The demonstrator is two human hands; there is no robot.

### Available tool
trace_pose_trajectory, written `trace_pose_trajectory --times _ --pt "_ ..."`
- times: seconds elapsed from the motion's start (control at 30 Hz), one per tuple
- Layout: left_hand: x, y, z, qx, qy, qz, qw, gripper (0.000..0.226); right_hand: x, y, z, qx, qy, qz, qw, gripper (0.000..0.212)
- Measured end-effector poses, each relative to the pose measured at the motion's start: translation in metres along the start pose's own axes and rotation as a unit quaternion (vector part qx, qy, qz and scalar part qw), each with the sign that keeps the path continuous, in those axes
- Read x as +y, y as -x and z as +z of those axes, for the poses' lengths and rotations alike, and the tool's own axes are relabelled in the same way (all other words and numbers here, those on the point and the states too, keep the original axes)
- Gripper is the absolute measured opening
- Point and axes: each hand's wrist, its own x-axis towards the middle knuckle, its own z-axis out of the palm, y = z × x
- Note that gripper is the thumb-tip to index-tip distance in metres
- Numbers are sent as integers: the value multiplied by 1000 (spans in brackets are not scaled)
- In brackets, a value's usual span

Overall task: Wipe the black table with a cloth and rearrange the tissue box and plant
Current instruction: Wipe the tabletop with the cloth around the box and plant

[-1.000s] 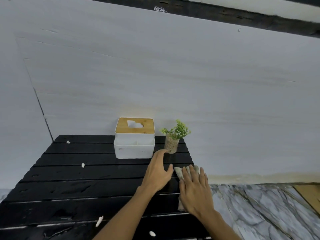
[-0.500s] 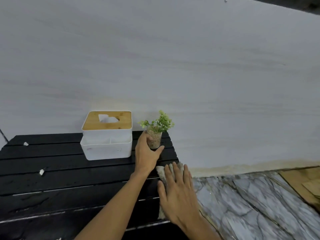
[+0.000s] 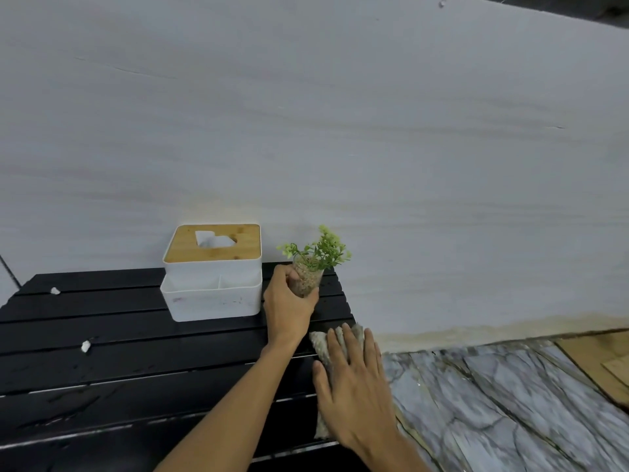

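A small green plant [image 3: 315, 264] in a pebble-filled glass stands tilted at the back right corner of the black slatted table [image 3: 112, 362]. My left hand [image 3: 289, 304] is wrapped around the glass and holds it. My right hand [image 3: 354, 386] lies flat, fingers spread, on a beige cloth [image 3: 321, 342] at the table's right edge. A white tissue box [image 3: 212, 274] with a wooden lid sits just left of the plant, against the wall.
Small white scraps [image 3: 85, 346] lie on the left part of the table. A pale wall rises right behind the table. To the right, below the table's edge, is a grey marbled floor [image 3: 493, 403].
My left hand reached from the table top to the plant and closed around its glass, which now tilts. My right hand stayed on the cloth. The camera view shifted right.
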Motion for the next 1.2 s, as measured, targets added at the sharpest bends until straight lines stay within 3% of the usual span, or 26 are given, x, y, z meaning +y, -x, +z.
trace_pose_trajectory --times 0.23,0.4,0.67,0.93,1.07,1.2 --pt "34 21 -23 -12 84 18 996 54 1 2 6 13 34 0 999 64" --pt "61 26 -52 -30 130 39 990 61 3 -2 13 5 14 -13 1000 78" --pt "75 20 -92 -39 125 57 990 65 -6 -56 26 20 27 26 999 77" --pt "76 12 -113 -30 114 59 991 67 -17 -68 23 -3 2 -125 992 68" --pt "78 8 -120 -21 112 63 992 67 -4 -67 27 48 -13 -29 998 63" --pt "75 8 -126 -23 106 63 992 66 -7 -107 31 31 -26 61 997 65"
